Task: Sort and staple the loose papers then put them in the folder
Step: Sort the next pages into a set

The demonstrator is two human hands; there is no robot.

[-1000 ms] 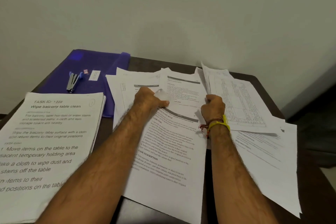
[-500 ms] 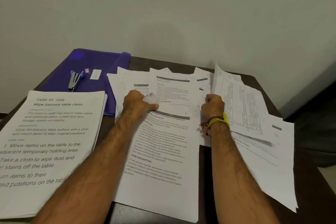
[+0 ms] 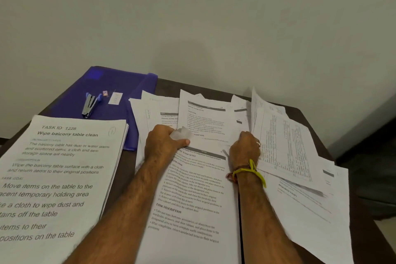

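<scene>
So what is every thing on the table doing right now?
Folder: lying flat at the back left, closed as far as shows.
Stapler: lying on the folder, untouched.
Printed stack: squared up, front left.
Loose papers: spread out, overlapping, unsorted.
Left hand: pinching a paper corner.
Right hand: curled, lifting paper edges.

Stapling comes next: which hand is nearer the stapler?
Left. The left hand lies right of the stapler and nearer the camera; the right hand is further right, beyond the left.
</scene>
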